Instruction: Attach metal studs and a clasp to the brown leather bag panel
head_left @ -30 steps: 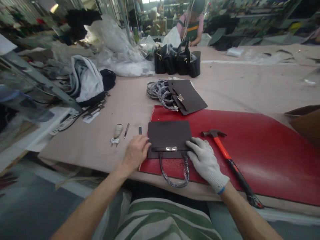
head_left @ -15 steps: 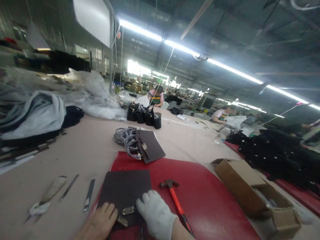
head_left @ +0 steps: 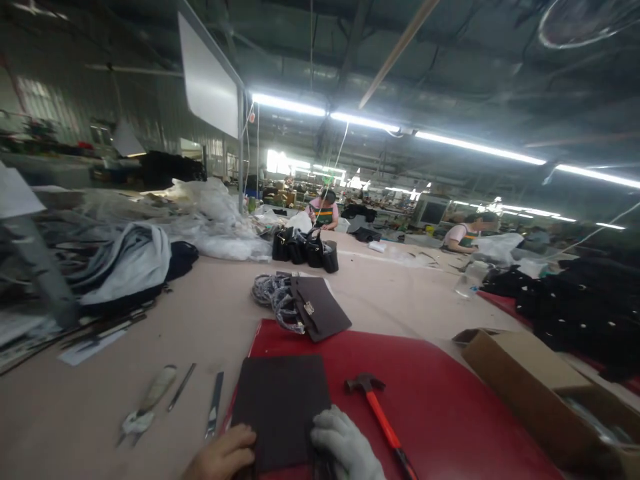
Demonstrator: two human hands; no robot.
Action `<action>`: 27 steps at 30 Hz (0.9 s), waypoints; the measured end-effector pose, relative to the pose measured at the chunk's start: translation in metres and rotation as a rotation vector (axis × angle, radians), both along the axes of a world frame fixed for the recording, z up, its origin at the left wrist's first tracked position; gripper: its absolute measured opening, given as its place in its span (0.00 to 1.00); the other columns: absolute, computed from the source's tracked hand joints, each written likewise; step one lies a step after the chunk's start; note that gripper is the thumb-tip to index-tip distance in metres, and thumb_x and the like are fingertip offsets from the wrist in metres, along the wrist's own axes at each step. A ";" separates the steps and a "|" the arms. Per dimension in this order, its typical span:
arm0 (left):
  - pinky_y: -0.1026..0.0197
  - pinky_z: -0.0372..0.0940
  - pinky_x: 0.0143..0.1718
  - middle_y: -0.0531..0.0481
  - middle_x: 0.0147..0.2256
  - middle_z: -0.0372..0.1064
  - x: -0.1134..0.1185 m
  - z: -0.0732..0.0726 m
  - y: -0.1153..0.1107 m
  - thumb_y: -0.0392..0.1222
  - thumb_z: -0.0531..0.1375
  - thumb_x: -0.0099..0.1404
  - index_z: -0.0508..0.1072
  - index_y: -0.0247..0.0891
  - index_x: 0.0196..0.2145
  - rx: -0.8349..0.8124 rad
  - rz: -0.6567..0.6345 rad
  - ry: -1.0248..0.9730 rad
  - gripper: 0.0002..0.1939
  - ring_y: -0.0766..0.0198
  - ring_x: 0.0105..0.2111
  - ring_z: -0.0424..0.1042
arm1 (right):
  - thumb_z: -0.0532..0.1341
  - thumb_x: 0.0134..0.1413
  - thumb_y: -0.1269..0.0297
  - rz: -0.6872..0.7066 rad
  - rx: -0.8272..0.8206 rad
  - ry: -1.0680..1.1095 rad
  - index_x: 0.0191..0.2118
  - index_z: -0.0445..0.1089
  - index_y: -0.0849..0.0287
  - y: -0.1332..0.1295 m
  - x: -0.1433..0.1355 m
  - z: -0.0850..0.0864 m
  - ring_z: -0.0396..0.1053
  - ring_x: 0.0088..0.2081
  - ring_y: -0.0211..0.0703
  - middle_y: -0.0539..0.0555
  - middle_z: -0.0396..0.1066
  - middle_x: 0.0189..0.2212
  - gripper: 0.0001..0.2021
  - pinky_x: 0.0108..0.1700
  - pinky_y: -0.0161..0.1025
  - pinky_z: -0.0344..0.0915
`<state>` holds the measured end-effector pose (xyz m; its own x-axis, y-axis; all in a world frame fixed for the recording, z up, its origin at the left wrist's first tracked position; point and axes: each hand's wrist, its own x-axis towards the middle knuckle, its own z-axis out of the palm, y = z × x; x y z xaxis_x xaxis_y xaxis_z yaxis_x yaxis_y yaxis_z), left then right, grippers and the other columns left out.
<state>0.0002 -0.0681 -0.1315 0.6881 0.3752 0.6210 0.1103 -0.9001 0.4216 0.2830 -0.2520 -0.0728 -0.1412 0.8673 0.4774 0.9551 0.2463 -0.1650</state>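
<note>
A dark brown flat panel (head_left: 283, 407) lies on the red mat (head_left: 430, 400) near the bottom centre. My bare left hand (head_left: 225, 453) touches its left edge, with the fingers bent over it. My right hand (head_left: 345, 443), in a white knit glove, is at the panel's lower right edge, fingers curled. What lies beneath its fingers is hidden. To the right of my right hand rests a claw hammer (head_left: 383, 420) with a red and black handle. No metal clasps show on the panel.
Cutters (head_left: 150, 403), a thin tool (head_left: 182, 387) and a blade (head_left: 215, 403) lie left. Ahead are a bag piece (head_left: 323, 310) and black bags (head_left: 305, 250). An open cardboard box (head_left: 535, 393) stands right. Two people work farther off.
The view has shifted, so most things appear further right and lower. The two metal clasps seen earlier on the panel's lower part are out of sight. Both hands now sit at its lower edges.
</note>
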 end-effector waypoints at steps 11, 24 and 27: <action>0.43 0.62 0.66 0.32 0.59 0.68 0.009 0.071 -0.038 0.41 0.61 0.65 0.79 0.32 0.44 -0.335 0.176 0.139 0.13 0.46 0.63 0.65 | 0.58 0.66 0.64 -0.072 -0.160 0.411 0.47 0.77 0.56 0.001 -0.030 0.027 0.67 0.59 0.53 0.59 0.74 0.53 0.11 0.68 0.61 0.58; 0.37 0.62 0.65 0.34 0.58 0.69 0.025 0.066 -0.046 0.38 0.62 0.65 0.75 0.34 0.48 -0.259 0.126 0.125 0.14 0.45 0.63 0.66 | 0.60 0.62 0.60 -0.214 -0.139 0.281 0.53 0.73 0.58 -0.006 -0.034 0.026 0.67 0.58 0.59 0.60 0.71 0.55 0.16 0.64 0.62 0.61; 0.36 0.61 0.66 0.33 0.59 0.68 0.029 0.066 -0.043 0.38 0.62 0.64 0.75 0.33 0.48 -0.280 0.115 0.127 0.15 0.44 0.63 0.66 | 0.62 0.60 0.57 -0.277 -0.160 0.216 0.55 0.72 0.60 -0.002 -0.040 0.027 0.65 0.59 0.63 0.62 0.69 0.57 0.21 0.63 0.64 0.62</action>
